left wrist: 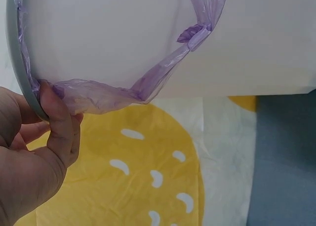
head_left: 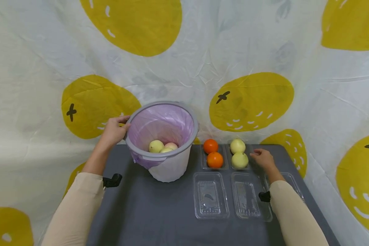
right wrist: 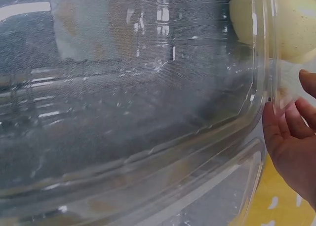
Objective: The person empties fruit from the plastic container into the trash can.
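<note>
My left hand [head_left: 112, 131] grips the grey rim [left wrist: 24, 82] of a white bucket [head_left: 170, 169], thumb and fingers pinching it. A purple plastic bag [head_left: 160, 118] lines the bucket and folds over the rim. Inside lie pale yellow-green round fruits [head_left: 156, 146] and a pinkish one [head_left: 171, 146]. The bucket leans toward me. At the back right, my right hand [head_left: 263, 159] has loosely bent fingers, fingertips right at the edge of a clear plastic tray [head_left: 248, 166]. Two pale yellow-green fruits [head_left: 240, 160] sit in that tray. Beside it, another clear tray [head_left: 204, 167] bears two oranges [head_left: 215, 160].
Nearer me stand more clear plastic trays, a left one [head_left: 211, 213], a middle one [head_left: 249, 213] and one partly behind my right forearm [head_left: 292, 177]. All rest on a dark grey table [head_left: 153, 215]. A lemon-patterned cloth [head_left: 203, 51] hangs behind the table.
</note>
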The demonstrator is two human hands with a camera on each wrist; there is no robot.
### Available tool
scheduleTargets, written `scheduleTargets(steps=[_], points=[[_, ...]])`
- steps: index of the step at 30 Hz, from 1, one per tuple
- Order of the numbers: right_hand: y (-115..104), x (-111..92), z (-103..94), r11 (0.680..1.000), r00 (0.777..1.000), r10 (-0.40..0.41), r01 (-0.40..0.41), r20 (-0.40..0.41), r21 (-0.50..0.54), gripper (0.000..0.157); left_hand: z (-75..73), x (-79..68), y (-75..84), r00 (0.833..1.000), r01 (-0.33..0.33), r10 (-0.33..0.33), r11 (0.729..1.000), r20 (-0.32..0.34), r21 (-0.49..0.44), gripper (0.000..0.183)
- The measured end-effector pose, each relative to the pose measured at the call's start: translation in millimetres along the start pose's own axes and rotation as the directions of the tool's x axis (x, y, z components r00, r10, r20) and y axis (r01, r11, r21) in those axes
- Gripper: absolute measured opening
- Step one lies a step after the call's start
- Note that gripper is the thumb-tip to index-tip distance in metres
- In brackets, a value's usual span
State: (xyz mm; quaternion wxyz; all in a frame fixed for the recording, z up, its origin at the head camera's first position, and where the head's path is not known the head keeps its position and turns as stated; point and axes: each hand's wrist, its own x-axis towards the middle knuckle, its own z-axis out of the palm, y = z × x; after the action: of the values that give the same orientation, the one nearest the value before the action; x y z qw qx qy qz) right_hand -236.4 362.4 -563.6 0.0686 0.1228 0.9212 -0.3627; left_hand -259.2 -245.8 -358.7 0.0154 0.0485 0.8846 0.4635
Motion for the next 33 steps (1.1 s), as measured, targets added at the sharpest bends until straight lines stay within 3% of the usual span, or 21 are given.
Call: scheduleTargets(steps=[8,23,33], points=[[-2.8,8.1,3.6,0.998,0.998,0.062,-0.062,-0.008,0.0,0.052,0.4,1.6,-2.0,1.0,0.003,-0.003,1.0,-0.011,0.009,0.048],[1.4,22.1,2.7,1.0,1.0,0.016,-0.016,0.021,-0.015,0.038,0.7,-0.5,-0.7,1.0,0.001,0.0,1.0,0.003,-0.021,0.049],[6.1,23.7,7.3,0.986,0.998,0.06,-0.061,0.006,0.153,0.029,2.2,1.0,-5.4,1.0,-0.012,0.012,1.0,-0.005,-0.016,0.048]])
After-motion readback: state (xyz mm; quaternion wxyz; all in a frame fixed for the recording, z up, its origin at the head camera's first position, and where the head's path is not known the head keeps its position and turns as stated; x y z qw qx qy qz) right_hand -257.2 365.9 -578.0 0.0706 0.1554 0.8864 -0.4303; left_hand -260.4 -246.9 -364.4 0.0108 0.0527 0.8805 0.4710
